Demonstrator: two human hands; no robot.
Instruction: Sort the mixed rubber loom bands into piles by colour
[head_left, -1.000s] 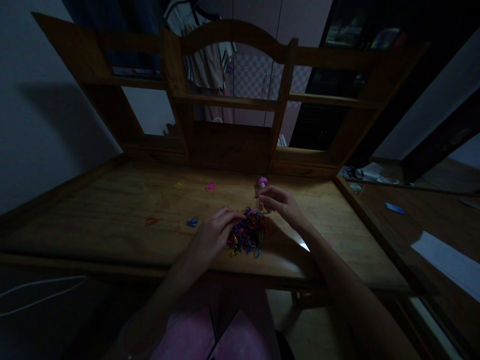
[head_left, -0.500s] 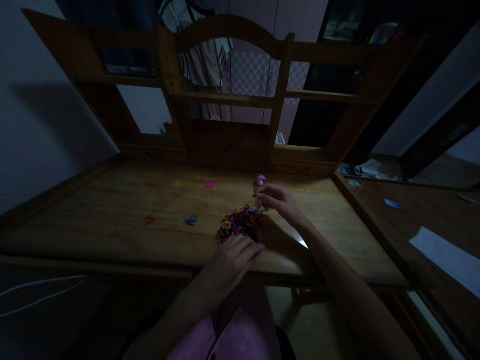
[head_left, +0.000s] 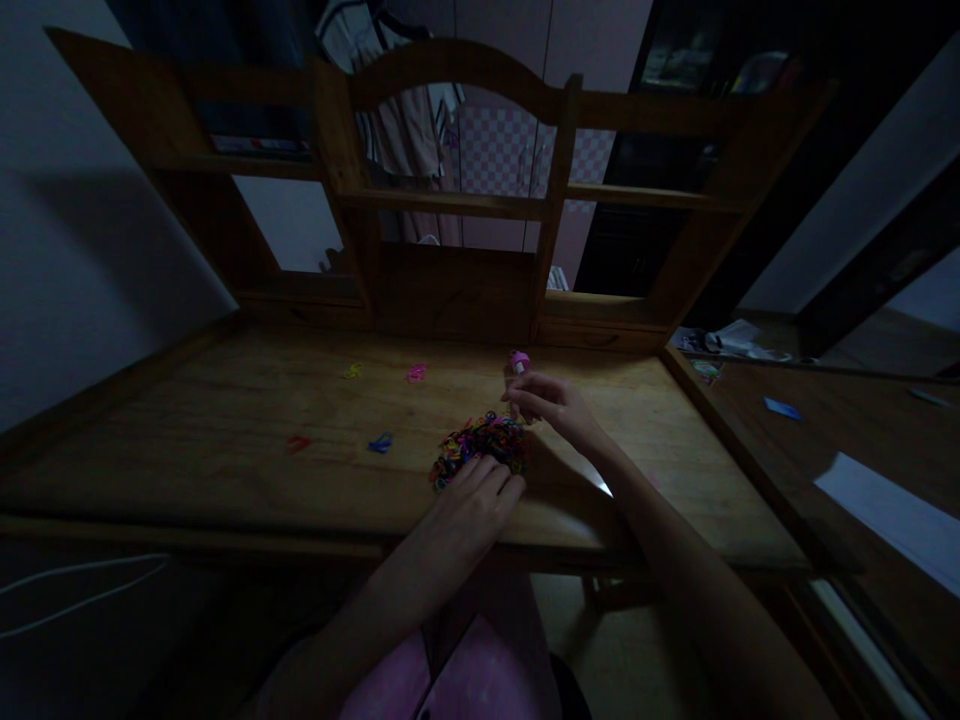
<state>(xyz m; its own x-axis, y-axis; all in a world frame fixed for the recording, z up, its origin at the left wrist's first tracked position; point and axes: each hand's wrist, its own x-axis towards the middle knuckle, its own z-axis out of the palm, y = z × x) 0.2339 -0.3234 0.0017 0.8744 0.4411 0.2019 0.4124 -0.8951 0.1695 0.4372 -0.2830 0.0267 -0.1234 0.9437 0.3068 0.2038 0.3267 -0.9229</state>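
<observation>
A heap of small multicoloured rubber bands (head_left: 471,438) lies on the wooden desk (head_left: 225,400). My left hand (head_left: 481,497) rests at the near edge of the heap, its fingers bent into the bands and their tips hidden. Just past the far right side, my right hand (head_left: 541,396) holds thumb and fingers together in a pinch. Whatever may be between them is too small and dark to make out. Behind that hand stands a small pink-topped container (head_left: 519,361).
Left of the heap lie small groups of bands: blue (head_left: 380,442), red (head_left: 298,443), pink (head_left: 415,373) and yellow (head_left: 353,370). A wooden shelf unit (head_left: 450,205) rises at the desk's back. White paper (head_left: 892,515) lies on the surface to the right.
My left hand has shifted slightly forward, curling its fingers into the heap. The blue bit at its fingertips no longer shows. My right hand stays nearly in place, pinched.
</observation>
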